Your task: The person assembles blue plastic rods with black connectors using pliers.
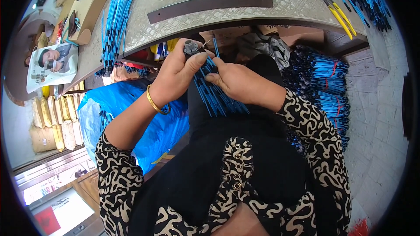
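Over my lap, my left hand [177, 72] is closed, thumb on top, around a small stack of grey ring-shaped parts [190, 46]. A bunch of thin blue rods with black fittings [218, 98] hangs below both hands, its lower ends fanned over my dark clothing. My right hand [240, 83] is closed on the rods just beside the left, thumb and fingers pressed together near their upper part. One blue rod [215, 43] sticks up between the hands. The fingertips hide how the rods and the grey parts meet.
Ahead is a worktop [197, 22] with a curved dark metal strip [210, 6], yellow-handled pliers [339, 15] and blue rods [117, 26]. Tied blue rod bundles [328, 70] are stacked at right. A blue plastic bag [144, 105] stands left; a cardboard box [89, 17] sits far left.
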Demonstrator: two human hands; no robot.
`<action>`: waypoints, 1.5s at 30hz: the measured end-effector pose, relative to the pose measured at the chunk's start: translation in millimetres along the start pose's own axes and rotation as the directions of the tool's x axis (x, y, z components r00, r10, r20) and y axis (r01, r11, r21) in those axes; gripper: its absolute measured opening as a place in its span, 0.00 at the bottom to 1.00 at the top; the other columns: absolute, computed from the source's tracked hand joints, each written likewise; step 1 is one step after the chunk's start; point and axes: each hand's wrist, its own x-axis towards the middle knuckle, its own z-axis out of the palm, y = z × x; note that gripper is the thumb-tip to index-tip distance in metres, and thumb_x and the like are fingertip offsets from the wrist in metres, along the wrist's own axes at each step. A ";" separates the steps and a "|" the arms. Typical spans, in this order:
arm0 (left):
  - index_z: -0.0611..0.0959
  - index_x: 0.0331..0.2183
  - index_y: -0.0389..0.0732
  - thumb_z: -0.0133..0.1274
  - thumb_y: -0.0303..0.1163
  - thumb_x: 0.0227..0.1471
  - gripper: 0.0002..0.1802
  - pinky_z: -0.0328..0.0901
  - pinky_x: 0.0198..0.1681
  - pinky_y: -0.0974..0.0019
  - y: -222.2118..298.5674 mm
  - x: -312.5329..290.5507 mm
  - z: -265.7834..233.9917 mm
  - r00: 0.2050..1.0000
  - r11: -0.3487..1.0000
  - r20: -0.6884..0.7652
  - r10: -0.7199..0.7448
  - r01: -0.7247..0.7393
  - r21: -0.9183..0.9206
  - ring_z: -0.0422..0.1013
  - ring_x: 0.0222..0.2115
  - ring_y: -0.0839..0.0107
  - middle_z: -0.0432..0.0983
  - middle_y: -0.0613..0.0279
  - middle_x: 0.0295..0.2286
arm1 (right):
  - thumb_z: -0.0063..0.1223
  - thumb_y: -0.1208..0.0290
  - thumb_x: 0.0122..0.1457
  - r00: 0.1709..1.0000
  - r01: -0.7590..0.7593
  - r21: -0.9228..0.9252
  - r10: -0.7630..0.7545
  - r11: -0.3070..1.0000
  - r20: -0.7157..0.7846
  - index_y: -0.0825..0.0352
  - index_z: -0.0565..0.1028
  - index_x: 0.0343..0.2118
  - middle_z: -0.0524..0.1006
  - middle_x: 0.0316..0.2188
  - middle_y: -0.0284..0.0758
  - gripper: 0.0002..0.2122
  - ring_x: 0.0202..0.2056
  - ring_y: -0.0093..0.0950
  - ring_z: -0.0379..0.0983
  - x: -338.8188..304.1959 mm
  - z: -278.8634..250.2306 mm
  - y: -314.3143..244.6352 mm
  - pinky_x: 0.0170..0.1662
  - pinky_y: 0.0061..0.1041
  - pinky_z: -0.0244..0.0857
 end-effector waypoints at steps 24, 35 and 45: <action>0.69 0.38 0.32 0.39 0.29 0.52 0.13 0.64 0.44 0.63 -8.5 21.1 -1.2 0.996 0.747 0.031 -0.086 0.085 -0.659 0.70 0.39 0.61 0.72 0.44 0.37 | 0.43 0.63 0.59 0.941 0.193 0.111 -0.151 0.975 -0.303 0.67 0.67 0.40 0.72 0.25 0.46 0.13 0.29 0.43 0.70 6.1 7.2 27.9 0.32 0.33 0.64; 0.68 0.38 0.32 0.39 0.32 0.52 0.14 0.58 0.51 0.54 -22.5 19.9 -1.8 0.999 0.709 0.041 -0.016 0.040 -0.704 0.65 0.45 0.48 0.67 0.34 0.41 | 0.40 0.68 0.59 0.925 0.219 0.022 -0.200 0.976 -0.324 0.68 0.67 0.39 0.72 0.25 0.47 0.10 0.30 0.45 0.70 1.3 9.3 16.4 0.32 0.36 0.64; 0.68 0.38 0.32 0.40 0.31 0.52 0.14 0.60 0.50 0.56 -17.6 20.8 2.4 0.996 0.672 0.083 0.039 0.035 -0.740 0.67 0.44 0.54 0.68 0.37 0.41 | 0.40 0.69 0.59 0.995 0.095 0.002 -0.095 0.995 -0.034 0.68 0.66 0.43 0.72 0.29 0.48 0.12 0.33 0.43 0.71 -0.4 -9.3 12.8 0.36 0.32 0.65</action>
